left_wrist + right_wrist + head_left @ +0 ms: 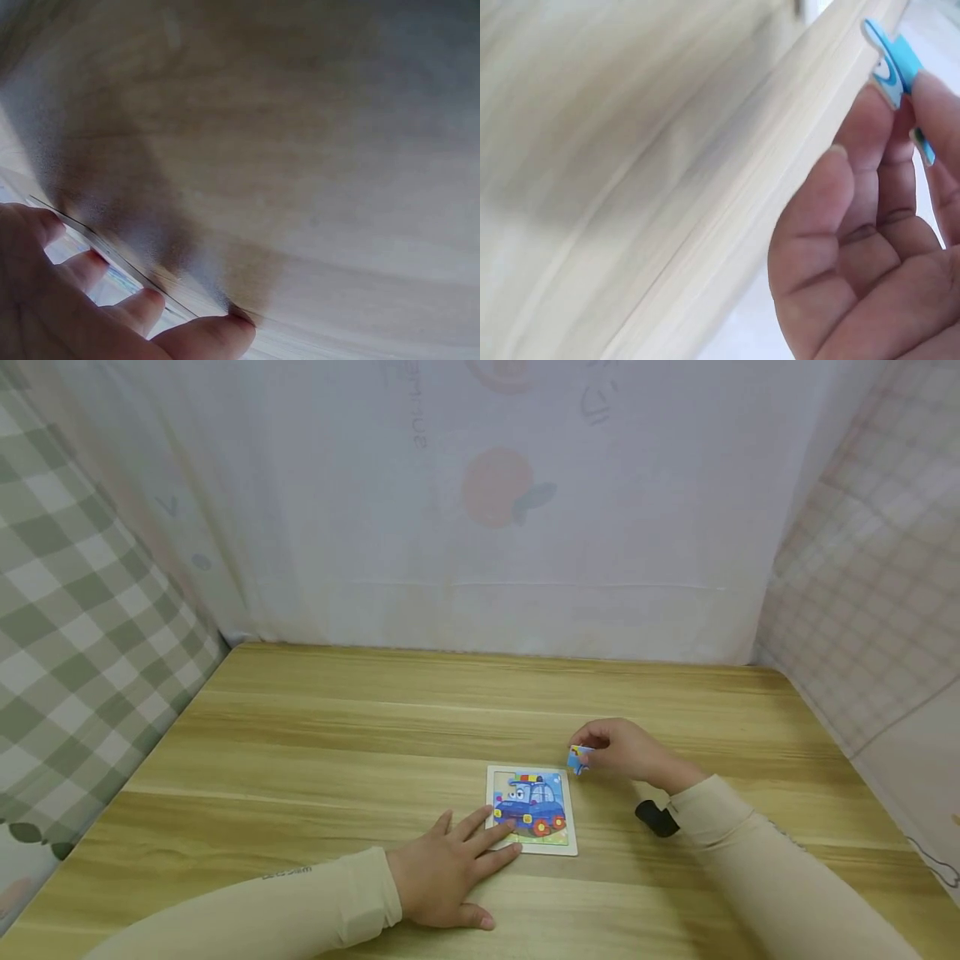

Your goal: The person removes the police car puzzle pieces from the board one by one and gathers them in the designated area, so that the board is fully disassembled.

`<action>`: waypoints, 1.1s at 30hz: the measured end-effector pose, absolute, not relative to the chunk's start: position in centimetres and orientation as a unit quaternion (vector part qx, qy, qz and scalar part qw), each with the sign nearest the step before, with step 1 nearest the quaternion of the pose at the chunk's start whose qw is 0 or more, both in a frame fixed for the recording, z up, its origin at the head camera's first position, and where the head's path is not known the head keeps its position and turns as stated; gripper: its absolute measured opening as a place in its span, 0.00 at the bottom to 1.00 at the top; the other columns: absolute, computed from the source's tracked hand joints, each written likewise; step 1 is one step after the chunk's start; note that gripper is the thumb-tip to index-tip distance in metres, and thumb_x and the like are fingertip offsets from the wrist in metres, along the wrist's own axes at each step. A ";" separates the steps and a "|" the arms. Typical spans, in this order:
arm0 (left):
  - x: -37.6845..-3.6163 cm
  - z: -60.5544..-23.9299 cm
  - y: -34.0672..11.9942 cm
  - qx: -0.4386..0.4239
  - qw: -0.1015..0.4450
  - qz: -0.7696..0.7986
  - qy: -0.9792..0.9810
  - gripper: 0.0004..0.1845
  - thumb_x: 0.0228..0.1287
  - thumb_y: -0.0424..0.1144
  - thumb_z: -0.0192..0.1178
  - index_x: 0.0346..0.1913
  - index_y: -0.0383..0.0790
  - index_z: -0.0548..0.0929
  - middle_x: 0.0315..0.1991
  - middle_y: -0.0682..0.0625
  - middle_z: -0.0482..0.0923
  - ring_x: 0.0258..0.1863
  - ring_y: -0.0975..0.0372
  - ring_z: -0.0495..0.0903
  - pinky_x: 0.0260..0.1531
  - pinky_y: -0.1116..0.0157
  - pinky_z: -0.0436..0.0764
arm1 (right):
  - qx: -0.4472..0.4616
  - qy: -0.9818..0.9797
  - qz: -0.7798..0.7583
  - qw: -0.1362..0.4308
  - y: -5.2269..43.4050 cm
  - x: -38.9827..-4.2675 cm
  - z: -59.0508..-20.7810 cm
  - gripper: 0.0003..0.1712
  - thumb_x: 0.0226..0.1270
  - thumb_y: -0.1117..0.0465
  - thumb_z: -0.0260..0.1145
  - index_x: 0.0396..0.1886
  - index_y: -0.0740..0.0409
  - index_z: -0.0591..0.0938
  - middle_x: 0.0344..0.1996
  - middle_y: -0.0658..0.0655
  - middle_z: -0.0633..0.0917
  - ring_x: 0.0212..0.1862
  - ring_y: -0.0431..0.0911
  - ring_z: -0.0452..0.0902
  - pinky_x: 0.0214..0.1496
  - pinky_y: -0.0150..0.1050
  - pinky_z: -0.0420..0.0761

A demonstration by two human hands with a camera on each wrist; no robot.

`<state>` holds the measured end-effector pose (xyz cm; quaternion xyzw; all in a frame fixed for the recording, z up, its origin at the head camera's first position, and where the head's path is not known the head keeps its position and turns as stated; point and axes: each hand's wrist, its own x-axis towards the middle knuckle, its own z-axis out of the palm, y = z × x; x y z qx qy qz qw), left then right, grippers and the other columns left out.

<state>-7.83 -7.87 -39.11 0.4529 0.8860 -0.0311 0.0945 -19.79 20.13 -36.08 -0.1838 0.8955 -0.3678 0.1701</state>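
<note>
A jigsaw puzzle point(531, 806) with a blue cartoon car lies flat in a white-edged frame on the wooden table. Bare backing shows at its upper left corner. My left hand point(450, 872) is spread out, its fingers resting on the frame's left and lower edge; the left wrist view shows those fingertips along the frame's rim point(124, 264). Beyond the puzzle's upper right corner, my right hand point(626, 752) pinches a blue puzzle piece point(578, 758) between thumb and fingers, above the table. In the right wrist view the puzzle piece point(892, 67) is tilted and partly hidden by the thumb.
The wood-grain table point(337, 718) runs back to a pale printed curtain point(480, 552). Checked cloth point(67, 585) hangs at the left, and a grid-patterned cloth point(877, 552) at the right. A small black object point(657, 818) shows beside my right wrist.
</note>
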 end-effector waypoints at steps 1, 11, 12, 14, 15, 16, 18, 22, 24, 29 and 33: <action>-7.8 -39.1 -7.9 0.454 0.092 -0.031 0.886 0.40 0.56 0.70 0.38 0.69 0.55 0.53 0.70 0.53 0.45 0.68 0.50 0.46 0.51 0.42 0.64 | -0.182 0.894 -0.370 0.174 20.6 -19.8 -36.1 0.12 0.57 0.67 0.63 0.41 0.64 0.80 0.32 0.53 0.81 0.35 0.44 0.71 0.36 0.37 0.73; -7.8 -39.3 -7.9 0.456 0.088 -0.032 0.885 0.40 0.57 0.70 0.38 0.69 0.54 0.53 0.70 0.52 0.46 0.68 0.50 0.46 0.51 0.43 0.64 | -0.163 0.886 -0.369 0.229 23.4 -20.0 -36.3 0.12 0.55 0.66 0.65 0.40 0.63 0.80 0.26 0.52 0.79 0.31 0.44 0.69 0.31 0.35 0.71; -7.8 -39.3 -7.9 0.456 0.088 -0.031 0.885 0.40 0.57 0.69 0.38 0.69 0.54 0.53 0.70 0.52 0.46 0.68 0.50 0.46 0.51 0.43 0.64 | -0.158 0.883 -0.371 0.238 23.6 -20.0 -36.3 0.12 0.55 0.66 0.65 0.41 0.64 0.79 0.26 0.52 0.78 0.31 0.44 0.69 0.30 0.35 0.71; -7.8 -39.3 -7.9 0.455 0.091 -0.029 0.885 0.40 0.57 0.69 0.39 0.69 0.54 0.53 0.70 0.52 0.45 0.68 0.50 0.45 0.51 0.43 0.64 | -0.150 0.879 -0.374 0.255 24.0 -19.9 -36.3 0.13 0.55 0.65 0.65 0.42 0.64 0.79 0.26 0.52 0.78 0.30 0.43 0.69 0.29 0.34 0.71; -7.8 -39.3 -7.9 0.454 0.092 -0.028 0.886 0.40 0.57 0.69 0.39 0.69 0.54 0.53 0.70 0.52 0.45 0.68 0.50 0.45 0.51 0.43 0.63 | -0.149 0.878 -0.373 0.260 24.2 -19.8 -36.3 0.14 0.55 0.65 0.65 0.42 0.64 0.79 0.26 0.52 0.79 0.29 0.43 0.69 0.29 0.34 0.71; -7.8 -39.4 -7.9 0.454 0.093 -0.026 0.886 0.40 0.57 0.69 0.39 0.69 0.54 0.53 0.70 0.52 0.45 0.68 0.50 0.45 0.51 0.43 0.63 | -0.149 0.876 -0.373 0.265 24.3 -19.8 -36.3 0.14 0.55 0.65 0.65 0.43 0.64 0.79 0.26 0.52 0.79 0.29 0.43 0.69 0.28 0.33 0.71; -7.8 -39.4 -7.9 0.453 0.095 -0.023 0.886 0.40 0.57 0.69 0.40 0.69 0.54 0.53 0.70 0.52 0.45 0.68 0.50 0.45 0.51 0.42 0.63 | -0.148 0.872 -0.376 0.275 24.6 -19.7 -36.4 0.14 0.55 0.65 0.65 0.43 0.64 0.79 0.26 0.52 0.79 0.28 0.42 0.70 0.28 0.33 0.71; -7.8 -39.2 -7.9 0.454 0.098 -0.019 0.885 0.40 0.57 0.69 0.40 0.69 0.54 0.53 0.70 0.52 0.45 0.68 0.50 0.45 0.51 0.42 0.63 | -0.156 0.864 -0.381 0.289 25.0 -19.5 -36.5 0.14 0.55 0.64 0.65 0.42 0.65 0.78 0.27 0.53 0.78 0.29 0.42 0.71 0.30 0.33 0.72; -7.8 -39.1 -7.9 0.454 0.098 -0.019 0.885 0.40 0.57 0.69 0.40 0.69 0.54 0.53 0.70 0.52 0.45 0.68 0.50 0.45 0.51 0.42 0.63 | -0.156 0.862 -0.382 0.293 25.1 -19.3 -36.5 0.14 0.55 0.64 0.65 0.41 0.65 0.78 0.26 0.53 0.78 0.29 0.42 0.71 0.29 0.33 0.72; -7.8 -39.2 -7.9 0.455 0.094 -0.021 0.885 0.40 0.57 0.69 0.39 0.69 0.54 0.53 0.70 0.52 0.45 0.68 0.50 0.45 0.51 0.42 0.64 | -0.160 0.859 -0.385 0.297 25.4 -19.1 -36.8 0.12 0.56 0.65 0.64 0.40 0.65 0.78 0.25 0.53 0.79 0.27 0.41 0.70 0.28 0.33 0.72; -7.8 -39.3 -8.0 0.454 0.090 -0.023 0.886 0.40 0.57 0.69 0.39 0.69 0.54 0.53 0.70 0.52 0.45 0.68 0.50 0.45 0.50 0.42 0.64 | -0.170 0.865 -0.378 0.284 25.4 -19.0 -37.2 0.11 0.56 0.66 0.64 0.39 0.64 0.79 0.25 0.53 0.78 0.27 0.41 0.70 0.28 0.33 0.72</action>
